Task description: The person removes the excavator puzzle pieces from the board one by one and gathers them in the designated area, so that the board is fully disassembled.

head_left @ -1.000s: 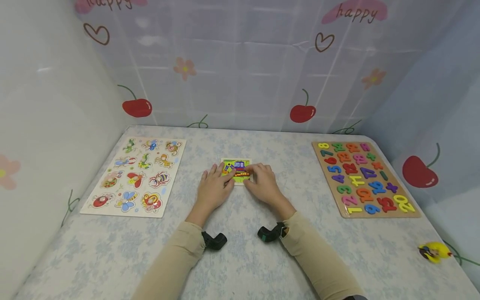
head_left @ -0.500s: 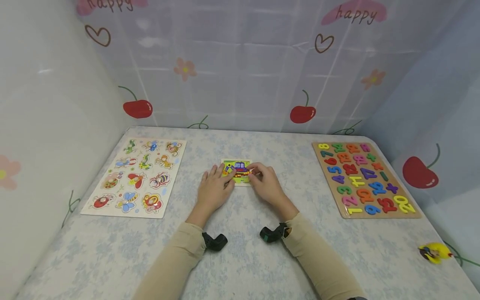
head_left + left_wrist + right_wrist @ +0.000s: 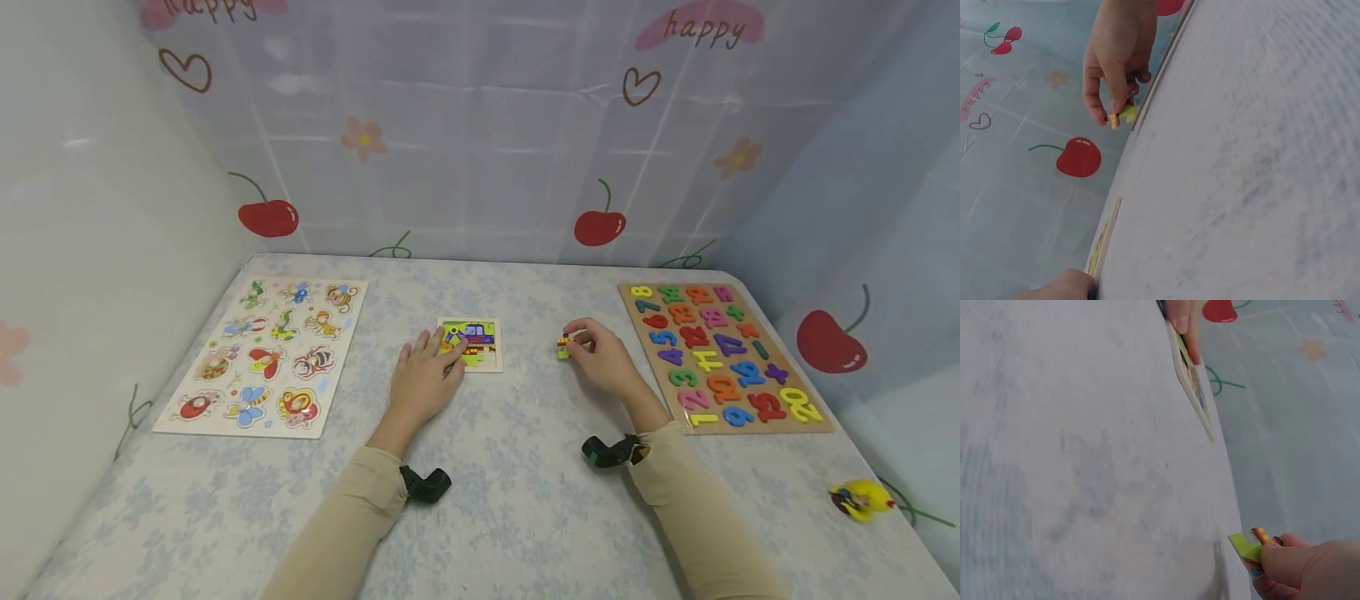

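Note:
A small jigsaw puzzle (image 3: 492,363) with a vehicle picture lies in a pale tray at the middle of the table, its lower right corner bare. My left hand (image 3: 425,379) rests on the tray's left side, fingers extended and covering part of the picture. To the right of the tray, my right hand (image 3: 606,360) pinches a green, red and yellow jigsaw piece (image 3: 563,345) between thumb and fingers. The right wrist view shows this piece (image 3: 1246,548) held up off the table, with a notched edge. In the left wrist view the right hand (image 3: 1124,50) holds it from above.
On the left lies a white insect puzzle board (image 3: 272,354). A brown board with colourful numbers (image 3: 693,367) lies on the right. A small yellow toy figure (image 3: 861,500) sits near the right edge. A printed curtain (image 3: 480,167) closes off the table's back.
My right hand has lifted the jigsaw piece out of the tray's lower right corner and moved it right. The left hand stays on the tray.

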{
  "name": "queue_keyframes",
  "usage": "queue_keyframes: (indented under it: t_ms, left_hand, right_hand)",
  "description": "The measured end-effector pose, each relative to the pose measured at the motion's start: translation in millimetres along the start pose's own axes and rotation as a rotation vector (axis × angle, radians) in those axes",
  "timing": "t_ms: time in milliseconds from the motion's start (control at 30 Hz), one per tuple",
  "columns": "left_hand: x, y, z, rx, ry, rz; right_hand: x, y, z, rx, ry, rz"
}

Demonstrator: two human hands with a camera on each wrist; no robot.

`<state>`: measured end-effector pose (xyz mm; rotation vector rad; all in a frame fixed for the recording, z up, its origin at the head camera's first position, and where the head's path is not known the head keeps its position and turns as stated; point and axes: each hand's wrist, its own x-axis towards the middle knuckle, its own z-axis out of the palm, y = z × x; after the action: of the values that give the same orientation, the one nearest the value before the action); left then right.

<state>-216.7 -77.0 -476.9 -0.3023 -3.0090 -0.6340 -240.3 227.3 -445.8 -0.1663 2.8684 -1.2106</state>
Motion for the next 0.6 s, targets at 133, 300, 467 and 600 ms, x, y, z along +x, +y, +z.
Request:
queue_keyframes:
  t_ms: [133, 300, 467, 600]
  left_hand:
    - [0.1, -0.9, 0.2, -0.002, -0.001, -0.002]
    - [-0.4, -1.1, 1.1, -0.001, 0.004, 0.001]
    - [-0.3, -0.9, 1.6, 0.001, 0.005, 0.001]
    - [-0.2, -0.6, 1.3, -0.002, 0.003, -0.003]
  right_hand:
    - [-0.9, 14, -18, -0.048, -0.005, 0.030]
    - [-1.7, 24, -30, -0.079, -0.010, 0.060]
    - [-2.2, 28, -33, -0.084, -0.003, 0.051]
    - [-1.8, 28, -33, -0.102, -0.002, 0.052]
